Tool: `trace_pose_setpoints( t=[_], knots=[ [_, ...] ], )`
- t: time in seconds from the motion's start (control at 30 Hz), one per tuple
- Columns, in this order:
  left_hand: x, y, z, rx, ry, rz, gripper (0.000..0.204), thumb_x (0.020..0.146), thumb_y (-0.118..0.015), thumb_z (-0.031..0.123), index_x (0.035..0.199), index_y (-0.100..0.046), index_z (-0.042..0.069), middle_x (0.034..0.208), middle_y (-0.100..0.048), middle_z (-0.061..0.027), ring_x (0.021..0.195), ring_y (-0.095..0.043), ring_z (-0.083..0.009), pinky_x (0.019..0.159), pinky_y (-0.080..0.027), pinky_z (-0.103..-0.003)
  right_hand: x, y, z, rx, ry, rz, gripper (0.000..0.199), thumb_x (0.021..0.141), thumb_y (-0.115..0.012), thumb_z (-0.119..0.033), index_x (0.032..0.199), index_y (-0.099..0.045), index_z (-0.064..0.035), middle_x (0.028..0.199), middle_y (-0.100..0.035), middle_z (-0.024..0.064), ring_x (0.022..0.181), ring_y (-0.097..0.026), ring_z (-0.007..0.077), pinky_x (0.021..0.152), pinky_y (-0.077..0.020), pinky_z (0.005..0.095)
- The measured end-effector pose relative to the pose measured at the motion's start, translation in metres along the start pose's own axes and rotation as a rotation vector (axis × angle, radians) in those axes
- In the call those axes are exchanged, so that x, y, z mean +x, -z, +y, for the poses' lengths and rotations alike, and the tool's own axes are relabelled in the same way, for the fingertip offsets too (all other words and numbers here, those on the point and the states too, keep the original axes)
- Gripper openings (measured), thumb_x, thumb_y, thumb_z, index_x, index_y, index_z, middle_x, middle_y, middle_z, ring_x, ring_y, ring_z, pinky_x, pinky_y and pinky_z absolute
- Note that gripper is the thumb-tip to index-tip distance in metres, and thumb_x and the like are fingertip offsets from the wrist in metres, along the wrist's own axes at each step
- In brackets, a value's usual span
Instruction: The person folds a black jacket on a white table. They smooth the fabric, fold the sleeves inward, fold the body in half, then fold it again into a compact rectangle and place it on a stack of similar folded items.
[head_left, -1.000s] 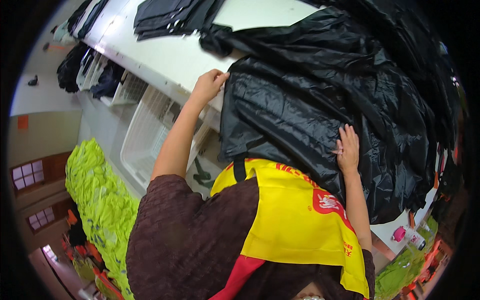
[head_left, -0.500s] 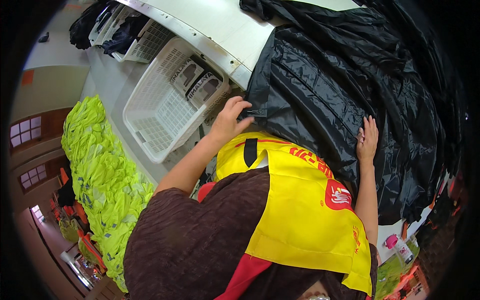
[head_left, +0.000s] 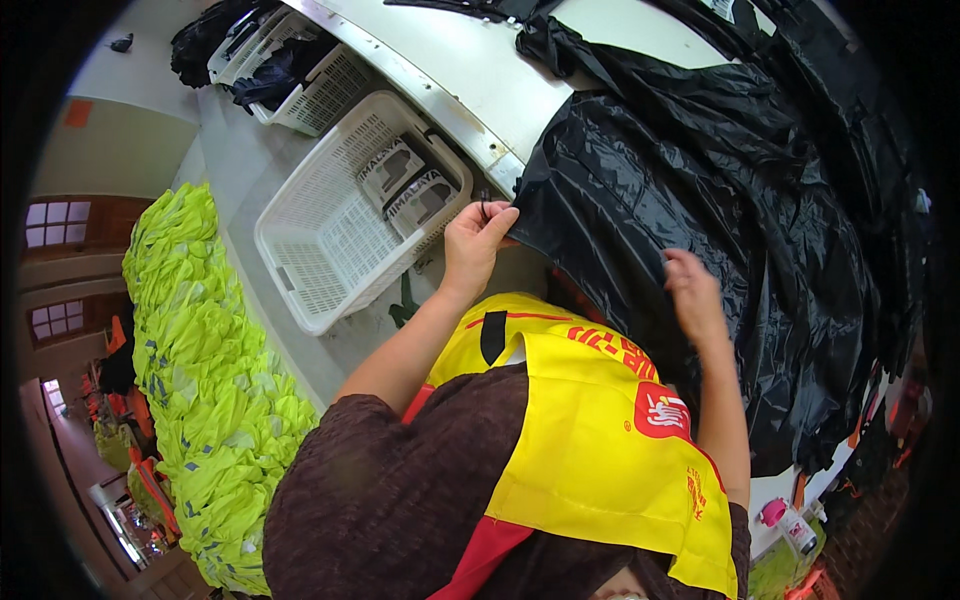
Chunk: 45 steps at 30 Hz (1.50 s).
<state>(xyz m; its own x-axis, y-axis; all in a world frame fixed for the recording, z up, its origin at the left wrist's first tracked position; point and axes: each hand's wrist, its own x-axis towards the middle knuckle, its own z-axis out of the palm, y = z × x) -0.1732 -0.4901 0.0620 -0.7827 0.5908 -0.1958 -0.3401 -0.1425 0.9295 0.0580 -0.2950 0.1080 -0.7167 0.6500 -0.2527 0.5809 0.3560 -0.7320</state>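
Observation:
A shiny black jacket [head_left: 630, 170] lies spread and wrinkled over the white table, its near edge hanging toward me. My left hand [head_left: 476, 245] is closed in a pinch on the jacket's left corner, thumb on top. Over the middle of the jacket, my right hand [head_left: 697, 300] has its fingers curled in; it is slightly blurred, and what is between the fingertips cannot be made out. A narrow dark loop shows at the left fingers.
Left of the table stands a white plastic basket [head_left: 290, 255] holding printed packages [head_left: 410, 180]. Behind it are more baskets [head_left: 320, 100] with dark cloth. A long heap of bright yellow-green garments [head_left: 200, 390] lies far left. The table's metal edge [head_left: 440, 95] runs beside the baskets.
My left hand has gone from loosely touching the jacket's corner to pinching it. My right hand has lifted from lying flat, moved left and curled its fingers. The jacket's left edge has shifted.

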Motion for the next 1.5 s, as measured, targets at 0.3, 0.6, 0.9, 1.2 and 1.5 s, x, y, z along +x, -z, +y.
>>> trace_pose_setpoints(
  t=[0.3,0.6,0.9,1.2,1.5],
  knots=[
    [0.01,0.029,-0.03,0.044,0.086,0.189,0.016,0.08,-0.067,0.01,0.088,-0.053,0.006,0.072,-0.057,-0.0006,0.06,-0.055,-0.0084,0.054,-0.049,-0.022,-0.003,-0.074,0.031,-0.206,0.392,0.084,0.02,0.084,-0.053,-0.012,0.103,-0.057,-0.0076,0.088,-0.062,0.0158,0.078,-0.061,0.0351,0.067,-0.0493,0.04],
    [0.15,0.109,-0.048,0.054,-0.196,0.655,0.026,0.081,-0.063,0.01,0.104,-0.053,0.002,0.076,-0.059,-0.007,0.064,-0.055,-0.0102,0.051,-0.042,-0.021,-0.005,-0.075,0.04,-0.142,0.395,0.171,0.019,0.082,-0.054,-0.007,0.101,-0.059,-0.0059,0.088,-0.063,0.0144,0.075,-0.062,0.0321,0.066,-0.0505,0.0366],
    [0.302,-0.079,-0.015,0.782,-0.331,0.101,0.048,0.07,-0.072,0.04,0.095,-0.063,0.0,0.082,-0.065,-0.0126,0.078,-0.063,-0.0247,0.073,-0.049,-0.033,-0.003,-0.076,0.035,-0.143,0.314,0.16,0.021,0.081,-0.054,-0.007,0.101,-0.06,-0.0063,0.092,-0.064,0.015,0.077,-0.062,0.0317,0.067,-0.0508,0.0359],
    [0.18,-0.154,0.043,0.605,-1.208,-0.229,0.013,0.069,-0.063,0.0,0.082,-0.063,0.004,0.079,-0.062,-0.0114,0.072,-0.058,-0.0287,0.064,-0.048,-0.037,-0.027,-0.039,0.025,0.534,-0.063,0.502,0.023,0.093,-0.05,-0.019,0.105,-0.059,-0.0017,0.078,-0.06,0.0018,0.062,-0.049,0.0055,0.056,-0.0387,0.0192],
    [0.04,-0.147,0.009,0.606,-1.559,-1.125,0.013,0.068,-0.061,0.01,0.081,-0.062,0.009,0.088,-0.056,-0.0045,0.092,-0.055,-0.0209,0.094,-0.042,-0.04,-0.036,0.033,0.003,1.367,0.056,0.487,0.045,0.095,-0.044,-0.035,0.129,-0.045,-0.0062,0.115,-0.057,0.0065,0.097,-0.058,0.0141,0.086,-0.0443,0.0265]
  ],
)
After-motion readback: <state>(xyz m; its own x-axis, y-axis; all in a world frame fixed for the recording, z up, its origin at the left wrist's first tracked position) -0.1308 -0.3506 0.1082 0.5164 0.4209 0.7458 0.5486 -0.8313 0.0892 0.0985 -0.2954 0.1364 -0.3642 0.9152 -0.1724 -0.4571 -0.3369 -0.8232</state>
